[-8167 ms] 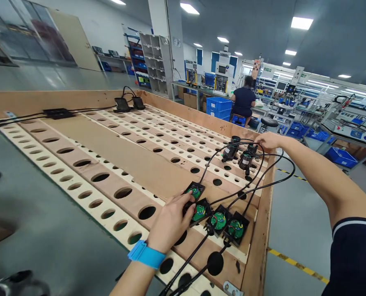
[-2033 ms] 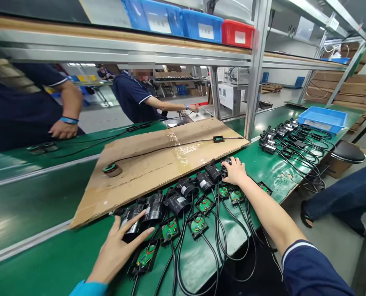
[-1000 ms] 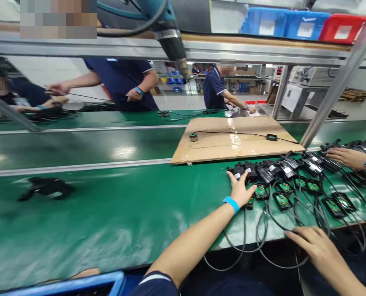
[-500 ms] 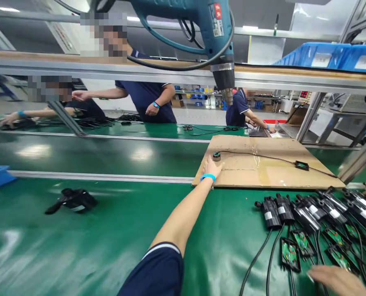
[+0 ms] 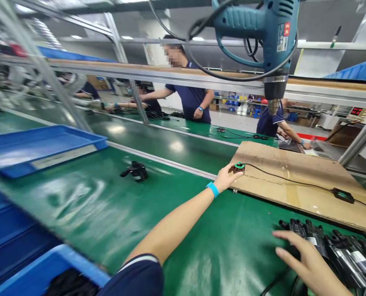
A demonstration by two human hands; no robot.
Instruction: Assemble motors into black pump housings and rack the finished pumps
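Note:
My left hand (image 5: 228, 177) reaches onto the cardboard sheet (image 5: 263, 181), its thumb and fingers closed about a small round motor stator (image 5: 239, 167) with a green top. From the stator a black cable (image 5: 287, 176) runs right to a small black box with a green circuit board (image 5: 343, 195). At the lower right, my right hand (image 5: 309, 263) is spread, fingers apart, beside a group of black cylindrical housings (image 5: 351, 255) with white labels. It partly covers some of them, and nothing shows in its grasp.
A single black part (image 5: 136, 170) lies on the green bench (image 5: 109, 205). Blue trays (image 5: 44, 142) stand at left, and a blue bin (image 5: 68, 259) holds dark items below. A teal power drill (image 5: 275, 45) hangs overhead. Co-workers (image 5: 190, 96) are across the bench.
The view has swung left, bringing the blue trays in. My left hand has closed around the stator. My right hand has moved up from the circuit boards to beside the black housings.

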